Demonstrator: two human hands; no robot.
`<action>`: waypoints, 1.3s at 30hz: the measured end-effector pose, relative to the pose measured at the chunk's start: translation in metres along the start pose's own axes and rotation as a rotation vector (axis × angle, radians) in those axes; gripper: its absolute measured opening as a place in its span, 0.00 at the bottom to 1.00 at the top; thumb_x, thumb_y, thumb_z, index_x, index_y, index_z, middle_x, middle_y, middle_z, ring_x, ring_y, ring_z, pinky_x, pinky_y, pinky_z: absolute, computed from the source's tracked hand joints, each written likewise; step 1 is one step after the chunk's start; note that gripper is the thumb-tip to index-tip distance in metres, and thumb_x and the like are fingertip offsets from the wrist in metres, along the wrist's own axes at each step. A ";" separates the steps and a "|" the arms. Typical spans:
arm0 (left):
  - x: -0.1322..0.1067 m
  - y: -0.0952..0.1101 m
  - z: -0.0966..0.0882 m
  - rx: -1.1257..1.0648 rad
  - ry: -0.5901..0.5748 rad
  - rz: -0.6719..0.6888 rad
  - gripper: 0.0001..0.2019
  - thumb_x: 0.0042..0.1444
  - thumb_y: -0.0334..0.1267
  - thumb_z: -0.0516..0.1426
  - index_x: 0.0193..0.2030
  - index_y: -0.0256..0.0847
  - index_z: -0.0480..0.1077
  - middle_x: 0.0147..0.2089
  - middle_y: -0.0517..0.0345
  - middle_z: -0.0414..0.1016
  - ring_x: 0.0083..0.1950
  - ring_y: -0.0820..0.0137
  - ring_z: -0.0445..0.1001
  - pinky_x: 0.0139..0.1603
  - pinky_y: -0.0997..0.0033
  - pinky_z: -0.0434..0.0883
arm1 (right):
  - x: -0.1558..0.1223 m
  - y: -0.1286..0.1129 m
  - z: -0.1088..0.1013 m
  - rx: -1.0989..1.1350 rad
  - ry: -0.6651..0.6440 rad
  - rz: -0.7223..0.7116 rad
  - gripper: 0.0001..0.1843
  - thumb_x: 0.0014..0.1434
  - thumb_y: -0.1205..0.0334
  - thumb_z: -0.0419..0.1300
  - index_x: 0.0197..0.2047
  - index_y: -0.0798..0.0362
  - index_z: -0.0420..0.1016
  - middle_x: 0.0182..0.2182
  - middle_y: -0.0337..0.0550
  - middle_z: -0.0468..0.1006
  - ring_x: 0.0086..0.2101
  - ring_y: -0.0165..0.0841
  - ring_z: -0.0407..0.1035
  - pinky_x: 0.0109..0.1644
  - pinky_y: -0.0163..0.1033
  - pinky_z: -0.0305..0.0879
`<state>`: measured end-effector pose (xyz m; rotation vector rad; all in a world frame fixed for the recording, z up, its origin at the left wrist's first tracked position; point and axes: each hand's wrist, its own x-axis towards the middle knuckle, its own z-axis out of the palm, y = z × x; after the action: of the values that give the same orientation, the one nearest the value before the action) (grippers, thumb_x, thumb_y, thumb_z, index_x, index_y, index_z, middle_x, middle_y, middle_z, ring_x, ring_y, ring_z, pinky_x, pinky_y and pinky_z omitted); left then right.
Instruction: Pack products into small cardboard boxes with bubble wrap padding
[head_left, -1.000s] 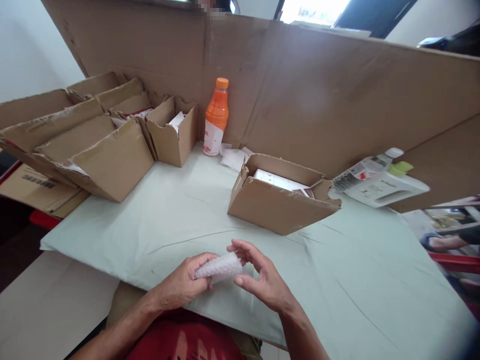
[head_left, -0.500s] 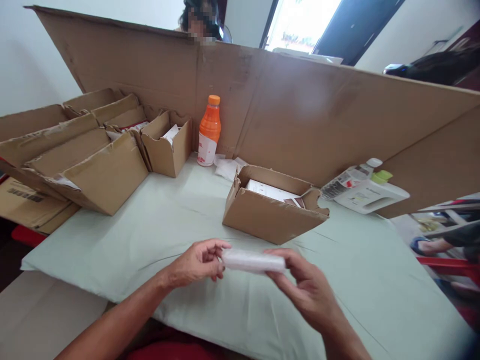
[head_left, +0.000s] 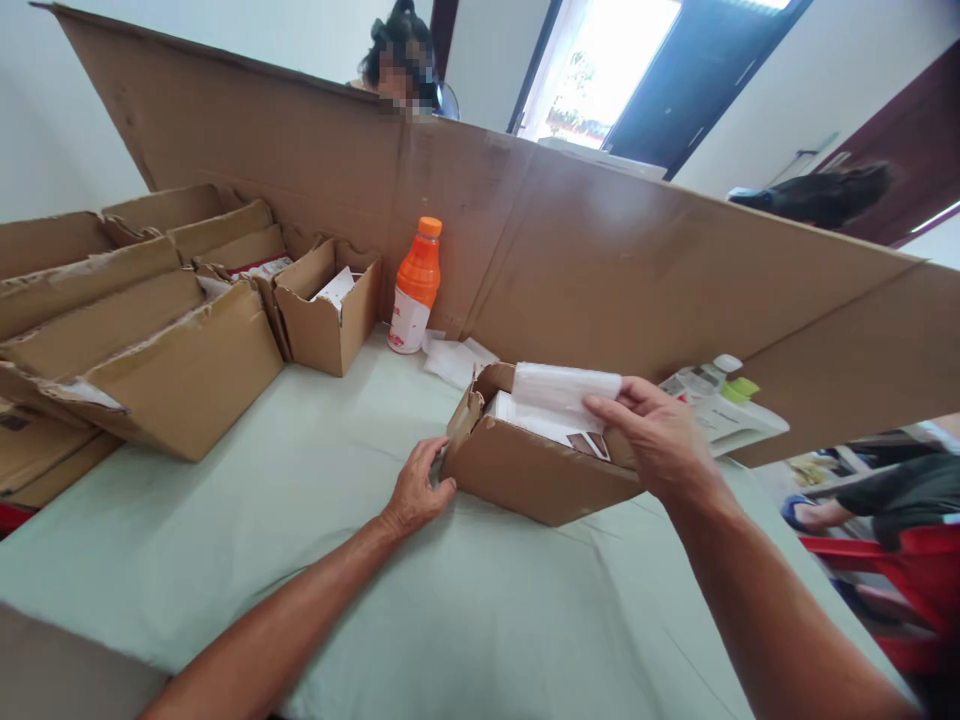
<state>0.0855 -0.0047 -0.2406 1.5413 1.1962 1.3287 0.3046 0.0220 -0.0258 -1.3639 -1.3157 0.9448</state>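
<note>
On the pale green cloth-covered table (head_left: pixel 360 600), the left hand (head_left: pixel 416 487) is loosely open, thumb apart from the fingers, resting against the left end of an open-topped brown cardboard box (head_left: pixel 532 477). Farther out, the right hand (head_left: pixel 664 432) pinches the right end of a flat, translucent white plastic-wrapped bundle (head_left: pixel 561 393) between thumb and fingers. The bundle lies beyond and to the right of the left hand, extending leftward from the right hand over the box's opening, above white printed cartons (head_left: pixel 504 405). Behind stand an orange plastic bottle with a white label (head_left: pixel 416 290) and a brown cardboard partition (head_left: pixel 600 270).
</note>
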 end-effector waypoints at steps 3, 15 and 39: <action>-0.005 -0.006 0.000 0.015 -0.032 0.051 0.30 0.46 0.31 0.58 0.60 0.39 0.68 0.57 0.46 0.72 0.59 0.57 0.71 0.63 0.52 0.69 | 0.020 0.010 0.009 -0.119 -0.113 0.052 0.27 0.38 0.47 0.76 0.37 0.52 0.76 0.29 0.40 0.81 0.26 0.32 0.73 0.27 0.36 0.70; -0.003 -0.010 0.004 0.058 -0.035 0.082 0.30 0.48 0.30 0.57 0.61 0.38 0.66 0.58 0.45 0.72 0.60 0.58 0.71 0.65 0.53 0.68 | 0.033 -0.040 0.067 -1.631 -0.231 -0.166 0.16 0.63 0.53 0.56 0.47 0.53 0.74 0.37 0.52 0.82 0.39 0.45 0.76 0.34 0.39 0.57; -0.003 -0.009 0.006 0.076 -0.032 0.073 0.33 0.46 0.30 0.57 0.63 0.39 0.65 0.59 0.45 0.72 0.61 0.57 0.71 0.65 0.53 0.67 | 0.045 -0.040 0.094 -1.376 -0.456 -0.114 0.13 0.62 0.59 0.55 0.46 0.53 0.77 0.34 0.46 0.83 0.36 0.37 0.76 0.33 0.35 0.59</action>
<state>0.0895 -0.0053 -0.2507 1.6677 1.1932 1.3139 0.2095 0.0756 -0.0033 -2.0478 -2.5854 0.1372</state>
